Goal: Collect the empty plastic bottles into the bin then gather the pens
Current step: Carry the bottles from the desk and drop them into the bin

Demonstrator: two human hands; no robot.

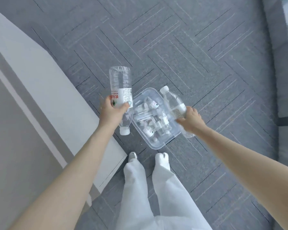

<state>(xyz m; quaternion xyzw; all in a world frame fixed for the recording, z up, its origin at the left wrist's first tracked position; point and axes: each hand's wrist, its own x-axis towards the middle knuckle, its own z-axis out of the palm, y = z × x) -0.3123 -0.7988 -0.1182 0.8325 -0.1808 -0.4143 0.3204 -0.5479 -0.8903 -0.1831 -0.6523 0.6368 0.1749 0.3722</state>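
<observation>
There is a single wide-angle view, taken from the person's head and facing almost straight down past both outstretched forearms. It looks from standing height onto the carpet floor point(189, 55), the feet at the lower middle, and a desk point(40, 83) edge running along the left.

The grey carpet floor point(198, 52) has thin line patterns. A clear plastic bin point(158, 141) full of empty bottles sits on it. Two feet in white shoes point(162, 157) stand just beside the bin. A white bench point(45, 90) stands nearby.
</observation>
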